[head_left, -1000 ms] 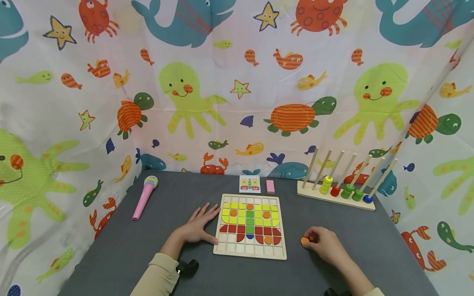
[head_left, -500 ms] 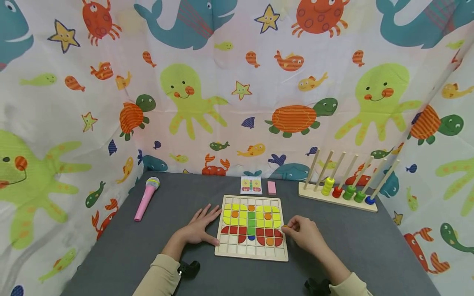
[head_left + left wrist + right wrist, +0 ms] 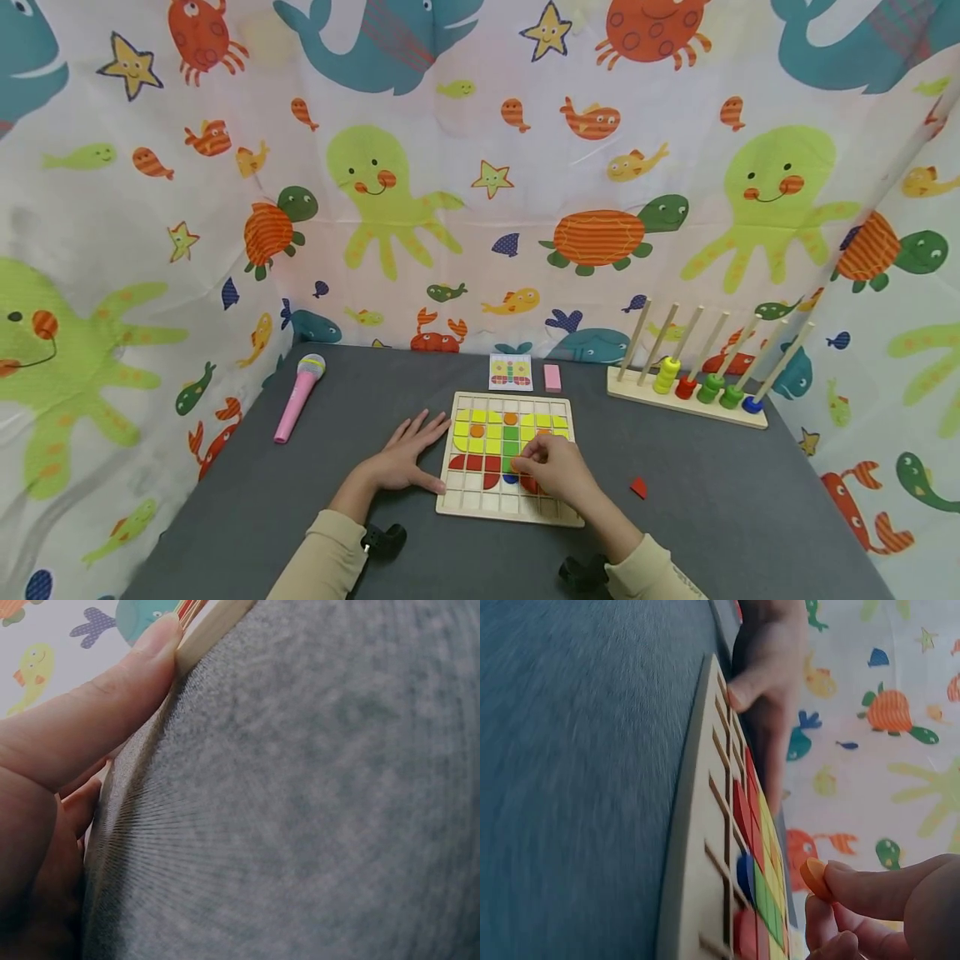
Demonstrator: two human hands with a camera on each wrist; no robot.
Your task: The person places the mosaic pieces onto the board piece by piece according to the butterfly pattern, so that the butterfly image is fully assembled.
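Observation:
A wooden grid board [image 3: 510, 508] lies on the dark table, filled in part with yellow, orange, green, red and blue pieces in a butterfly-like pattern. My left hand [image 3: 405, 460] rests at its left side with fingers spread, the thumb [image 3: 142, 664] touching the board's edge. Over the middle of the board is my right hand [image 3: 558, 473], pinching an orange round piece [image 3: 815, 877] between thumb and fingers. That hand hides several cells on the board's right half. On the table to its right lies a small red piece [image 3: 638, 487].
Behind the board are a pattern card [image 3: 511, 372] and a pink block [image 3: 552, 378]. A pink toy microphone [image 3: 298, 400] lies at the back left. At the back right stands a wooden peg rack [image 3: 686, 400] with coloured rings. A sea-animal curtain [image 3: 450, 208] surrounds the table.
My right hand has moved left from the table beside the board to over its middle, carrying the orange piece. The red piece now shows on the table. The left hand has stayed put.

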